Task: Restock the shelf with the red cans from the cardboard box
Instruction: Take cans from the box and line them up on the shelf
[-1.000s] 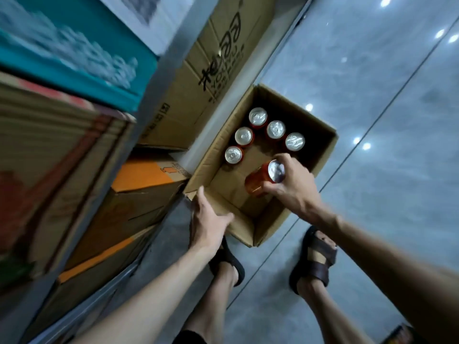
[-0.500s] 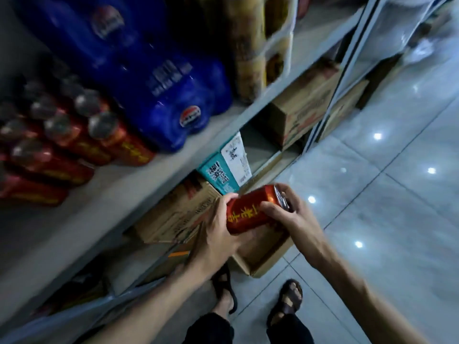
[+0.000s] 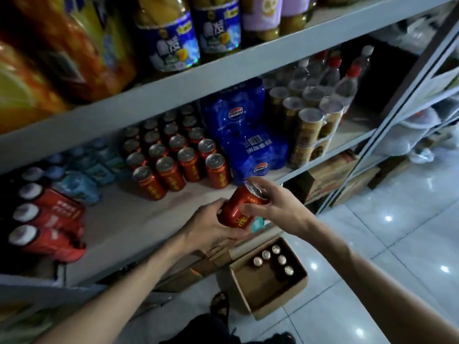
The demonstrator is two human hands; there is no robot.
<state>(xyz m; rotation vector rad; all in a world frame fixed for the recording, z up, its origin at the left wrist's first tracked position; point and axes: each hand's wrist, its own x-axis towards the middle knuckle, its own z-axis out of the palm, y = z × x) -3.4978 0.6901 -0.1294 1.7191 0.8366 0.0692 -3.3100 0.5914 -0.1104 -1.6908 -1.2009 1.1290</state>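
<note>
Together left hand [image 3: 211, 225]; right hand [image 3: 275, 206] grip red can [image 3: 242, 207].

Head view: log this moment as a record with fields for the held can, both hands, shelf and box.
held: red can, tilted, at the shelf's front edge
left hand: grips the can's lower end
right hand: holds its upper end
shelf: rows of red cans upright, left of a blue pack; bare space in front
box: open on the floor, five can tops showing
</note>
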